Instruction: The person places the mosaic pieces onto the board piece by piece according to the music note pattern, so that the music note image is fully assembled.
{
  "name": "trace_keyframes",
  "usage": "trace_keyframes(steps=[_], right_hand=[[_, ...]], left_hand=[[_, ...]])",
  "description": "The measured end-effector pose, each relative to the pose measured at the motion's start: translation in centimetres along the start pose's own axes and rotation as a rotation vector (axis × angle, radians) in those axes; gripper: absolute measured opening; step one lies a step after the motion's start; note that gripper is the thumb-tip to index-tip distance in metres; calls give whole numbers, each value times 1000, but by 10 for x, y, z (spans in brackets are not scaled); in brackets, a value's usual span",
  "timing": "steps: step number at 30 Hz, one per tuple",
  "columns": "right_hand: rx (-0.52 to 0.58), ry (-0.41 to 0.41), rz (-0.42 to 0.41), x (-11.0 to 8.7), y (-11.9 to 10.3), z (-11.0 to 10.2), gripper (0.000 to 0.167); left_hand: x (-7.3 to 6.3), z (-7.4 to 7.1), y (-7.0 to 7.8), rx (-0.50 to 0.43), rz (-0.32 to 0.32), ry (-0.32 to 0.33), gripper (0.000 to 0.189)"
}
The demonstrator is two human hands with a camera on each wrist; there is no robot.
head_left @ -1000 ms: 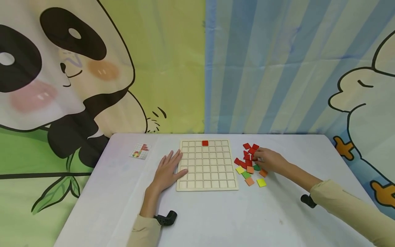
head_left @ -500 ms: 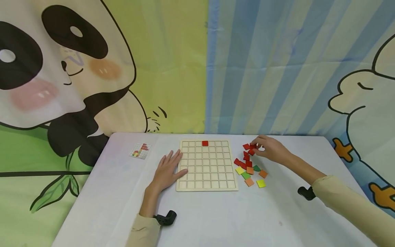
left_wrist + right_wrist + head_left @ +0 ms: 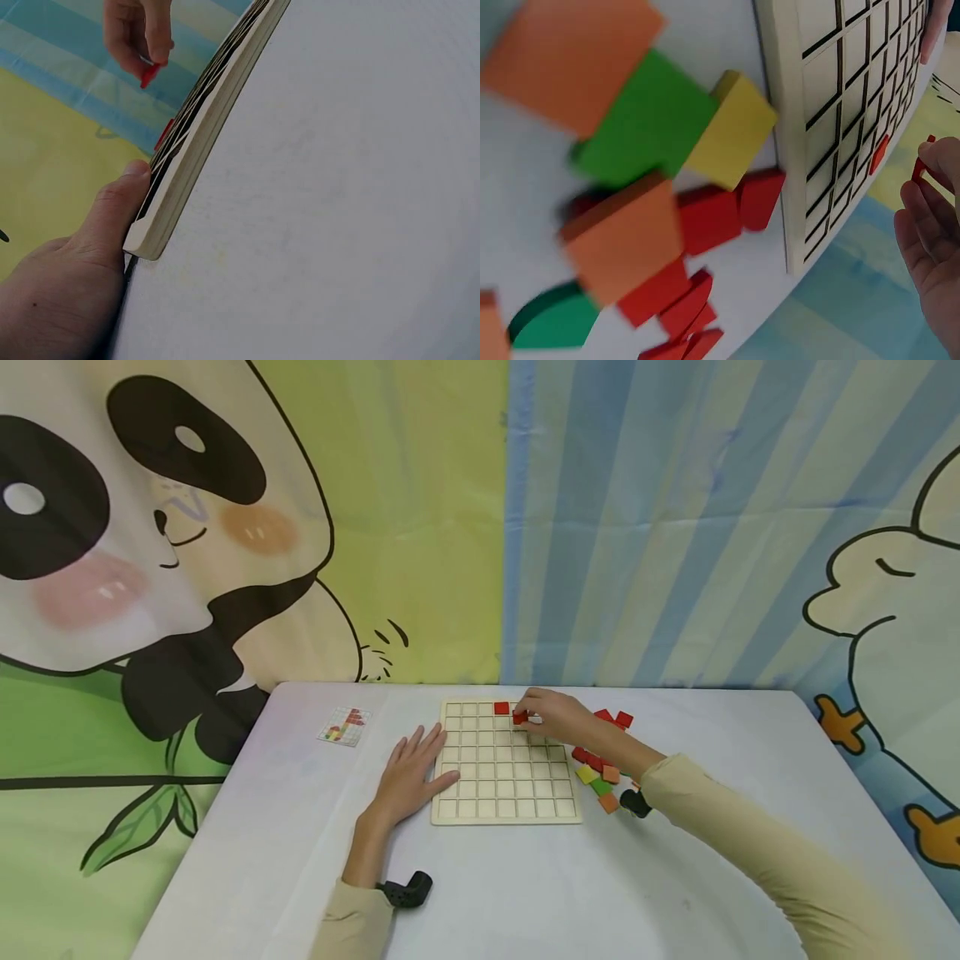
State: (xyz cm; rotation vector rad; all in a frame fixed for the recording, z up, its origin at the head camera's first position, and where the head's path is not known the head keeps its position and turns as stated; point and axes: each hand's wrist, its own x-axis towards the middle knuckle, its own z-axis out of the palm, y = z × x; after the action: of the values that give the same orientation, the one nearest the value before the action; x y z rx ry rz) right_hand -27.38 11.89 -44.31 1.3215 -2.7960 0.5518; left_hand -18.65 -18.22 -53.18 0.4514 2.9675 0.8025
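A pale wooden board (image 3: 487, 786) with a grid of square recesses lies on the white table. One red square tile (image 3: 502, 708) sits in its far row. Just right of that tile, my right hand (image 3: 558, 717) pinches another red tile (image 3: 520, 718) between thumb and fingers, over the board's far part. The right wrist view shows this held tile (image 3: 919, 168) apart from the board. My left hand (image 3: 408, 778) lies with spread fingers at the board's left side. In the left wrist view, the left thumb (image 3: 112, 206) touches the board's edge.
Right of the board lie loose red tiles (image 3: 624, 720), a yellow tile (image 3: 586, 774), a green tile (image 3: 602, 787) and an orange tile (image 3: 608, 802); the right forearm hides part of the pile. A small printed grid card (image 3: 344, 727) lies at the left. A patterned curtain stands behind the table.
My right hand has picked a red tile from the loose pile and carried it left over the board's far rows. The left hand stays in place.
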Motion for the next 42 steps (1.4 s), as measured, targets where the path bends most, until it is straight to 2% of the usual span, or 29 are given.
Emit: trace_keyframes(steps=[3,7,15,20,28,35,38,42], right_hand=[[-37,-11,-35,14,1,10,15],[-27,-30,-47,24,5,18,9],[19,-60,-93,30,14,27,10],[-27,-51,-152,31,13,33,10],[-35,-20,-125,32,7,34,12],[2,-5,-97,32,9,36,14],[14,-19,-75,32,9,38,14],[-55,-60,-35,29,4,37,17]], left_hand=[[0,0,0,-1,-2,-3,85],[1,3,1,-7,4,1,85],[2,4,1,4,3,2,85],[1,4,1,3,9,20,84],[0,2,1,7,12,34,84],[0,2,-1,10,3,13,85],[0,1,-2,11,2,10,85],[1,1,-2,8,5,16,85]])
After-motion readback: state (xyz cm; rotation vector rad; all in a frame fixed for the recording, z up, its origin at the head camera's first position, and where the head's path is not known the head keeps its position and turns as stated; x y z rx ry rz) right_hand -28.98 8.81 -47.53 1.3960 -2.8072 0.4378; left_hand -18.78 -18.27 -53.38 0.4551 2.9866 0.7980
